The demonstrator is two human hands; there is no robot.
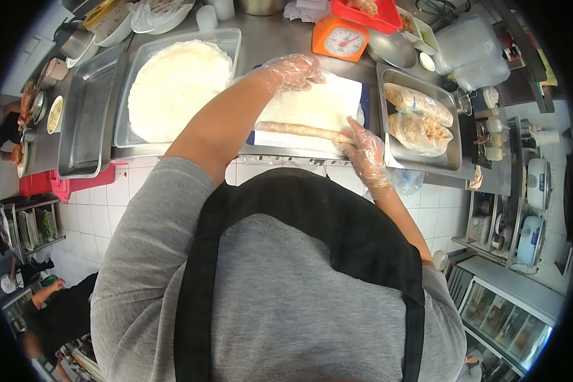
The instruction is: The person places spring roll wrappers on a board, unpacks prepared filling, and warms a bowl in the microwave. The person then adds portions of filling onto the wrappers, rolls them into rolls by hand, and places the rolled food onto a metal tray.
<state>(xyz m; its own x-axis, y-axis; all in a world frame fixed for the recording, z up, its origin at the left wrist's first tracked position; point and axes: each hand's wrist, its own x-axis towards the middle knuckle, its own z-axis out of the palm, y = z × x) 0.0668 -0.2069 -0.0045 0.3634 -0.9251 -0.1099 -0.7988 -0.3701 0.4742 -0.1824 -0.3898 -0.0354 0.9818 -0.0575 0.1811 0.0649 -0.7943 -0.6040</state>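
Observation:
A pale flat sheet (325, 102) lies on a dark blue board (365, 105) on the steel counter. Along its near edge runs a long strip of brownish filling (299, 129). My left hand (296, 72), in a clear plastic glove, is at the sheet's far left corner with its fingers bent together; whatever they hold is too small to make out. My right hand (366, 153), also gloved, is at the strip's right end, thumb and fingers around it. Left of the board, a clear tray (237, 48) holds a stack of round white sheets (178, 89).
An orange scale (339, 39) bears a red tray (388, 16) beyond the board. To the right, a steel tray (420, 167) holds bags of filling (420, 130). An empty metal tray (86, 114) lies at left. Another person (63, 318) is at lower left.

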